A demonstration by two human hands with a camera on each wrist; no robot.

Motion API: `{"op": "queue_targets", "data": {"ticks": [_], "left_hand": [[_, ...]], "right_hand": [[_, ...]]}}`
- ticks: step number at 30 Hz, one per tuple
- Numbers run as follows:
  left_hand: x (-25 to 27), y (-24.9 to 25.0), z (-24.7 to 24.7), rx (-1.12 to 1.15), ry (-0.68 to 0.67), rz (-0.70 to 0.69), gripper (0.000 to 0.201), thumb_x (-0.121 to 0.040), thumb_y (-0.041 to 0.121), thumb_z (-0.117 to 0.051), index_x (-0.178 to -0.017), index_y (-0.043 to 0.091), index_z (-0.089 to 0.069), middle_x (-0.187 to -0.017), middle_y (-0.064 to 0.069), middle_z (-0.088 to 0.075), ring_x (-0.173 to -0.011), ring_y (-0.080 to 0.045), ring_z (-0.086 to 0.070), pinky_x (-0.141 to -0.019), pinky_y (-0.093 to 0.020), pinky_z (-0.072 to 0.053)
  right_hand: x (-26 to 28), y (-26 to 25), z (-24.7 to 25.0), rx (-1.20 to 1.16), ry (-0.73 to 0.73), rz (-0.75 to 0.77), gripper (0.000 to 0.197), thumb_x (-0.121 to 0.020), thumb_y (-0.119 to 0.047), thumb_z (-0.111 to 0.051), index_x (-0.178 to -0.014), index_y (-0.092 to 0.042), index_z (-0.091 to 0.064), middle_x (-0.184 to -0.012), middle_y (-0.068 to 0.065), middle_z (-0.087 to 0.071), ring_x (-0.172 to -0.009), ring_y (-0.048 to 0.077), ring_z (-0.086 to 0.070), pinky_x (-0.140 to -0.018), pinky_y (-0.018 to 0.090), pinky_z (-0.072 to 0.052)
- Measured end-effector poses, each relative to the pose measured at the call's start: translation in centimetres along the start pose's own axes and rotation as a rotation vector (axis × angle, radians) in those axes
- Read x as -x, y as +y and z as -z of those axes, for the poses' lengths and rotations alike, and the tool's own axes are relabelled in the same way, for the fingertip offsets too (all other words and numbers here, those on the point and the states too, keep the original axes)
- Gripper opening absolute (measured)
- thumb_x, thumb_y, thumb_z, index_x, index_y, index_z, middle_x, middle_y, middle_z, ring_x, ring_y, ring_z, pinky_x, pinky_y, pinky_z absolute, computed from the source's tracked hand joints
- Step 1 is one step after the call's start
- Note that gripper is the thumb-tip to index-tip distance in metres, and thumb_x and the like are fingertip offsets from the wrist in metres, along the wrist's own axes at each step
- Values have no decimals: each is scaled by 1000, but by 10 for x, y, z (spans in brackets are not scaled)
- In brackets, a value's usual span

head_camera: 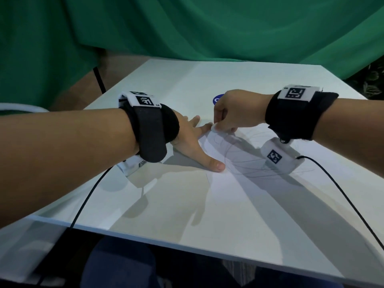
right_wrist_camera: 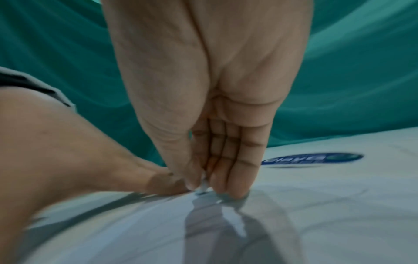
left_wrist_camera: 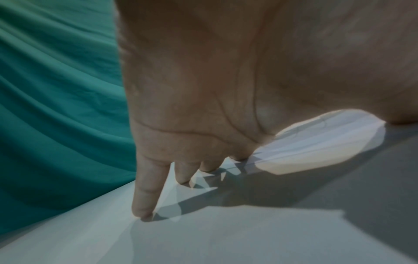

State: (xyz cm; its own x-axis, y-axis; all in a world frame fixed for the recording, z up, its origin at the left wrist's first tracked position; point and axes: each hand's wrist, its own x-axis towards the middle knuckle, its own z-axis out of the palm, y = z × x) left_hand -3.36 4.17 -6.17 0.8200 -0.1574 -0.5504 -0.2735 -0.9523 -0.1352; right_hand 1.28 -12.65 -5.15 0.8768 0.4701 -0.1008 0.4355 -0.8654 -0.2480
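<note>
A thin white sheet (head_camera: 239, 163) with faint pencil lines lies on the white table (head_camera: 187, 204). My left hand (head_camera: 193, 142) lies flat with straight, spread fingers, its thumb pressing on the sheet's left edge. In the left wrist view the left hand (left_wrist_camera: 181, 169) touches the table with its fingertips, and part of the sheet (left_wrist_camera: 316, 151) shows beyond the palm. My right hand (head_camera: 228, 119) pinches the sheet's far corner between thumb and fingers. The right wrist view shows the right hand (right_wrist_camera: 203, 185) with that small white corner (right_wrist_camera: 204, 185) held in the pinch, lifted slightly.
A round blue sticker (head_camera: 217, 100) lies on the table behind my right hand, also as the blue sticker (right_wrist_camera: 316, 159). Green cloth (head_camera: 207, 28) hangs behind the table. Black cables (head_camera: 342, 194) trail from both wrist cameras toward the near edge.
</note>
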Motion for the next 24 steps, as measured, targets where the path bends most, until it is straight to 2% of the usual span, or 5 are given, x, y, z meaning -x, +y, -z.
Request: {"op": "queue_targets", "data": {"ticks": [5, 10, 15, 20, 24], "left_hand": [[-1, -3, -2, 55, -22, -32, 139, -43, 112, -44, -157, 58, 15, -173, 8, 22, -158, -23, 22, -124, -52, 8], [1, -1, 0, 11, 11, -3, 136, -53, 110, -42, -156, 53, 26, -171, 8, 28, -160, -23, 17, -124, -54, 3], [1, -1, -1, 48, -14, -10, 138, -49, 111, -44, -158, 55, 18, -171, 6, 28, -159, -24, 20, -124, -53, 5], [-1, 0, 0, 8, -1, 0, 137, -52, 111, -42, -155, 53, 26, -171, 7, 28, -160, -25, 17, -124, -54, 2], [-1, 0, -1, 41, -25, -3, 138, -47, 111, -46, -157, 57, 17, -170, 5, 29, -158, -23, 22, -124, -52, 6]], "right_hand": [[16, -13, -5, -89, -176, 100, 8, -88, -30, -78, -87, -23, -74, -76, -5, -79, -68, 6, -76, -65, 18, -57], [4, -2, -1, 6, -8, 13, 13, -87, -33, -76, -78, -24, -72, -65, -7, -76, -65, 9, -73, -68, 30, -55], [21, -13, -3, -76, -221, 108, 6, -86, -29, -77, -87, -24, -74, -77, -3, -79, -70, 8, -76, -66, 20, -56], [8, -5, -1, 135, -17, 50, 6, -87, -28, -73, -87, -21, -73, -78, -5, -74, -77, 19, -68, -73, 32, -56], [28, -20, -5, 42, -224, 120, 6, -87, -33, -75, -86, -28, -73, -78, -7, -76, -73, 11, -72, -63, 21, -52]]}}
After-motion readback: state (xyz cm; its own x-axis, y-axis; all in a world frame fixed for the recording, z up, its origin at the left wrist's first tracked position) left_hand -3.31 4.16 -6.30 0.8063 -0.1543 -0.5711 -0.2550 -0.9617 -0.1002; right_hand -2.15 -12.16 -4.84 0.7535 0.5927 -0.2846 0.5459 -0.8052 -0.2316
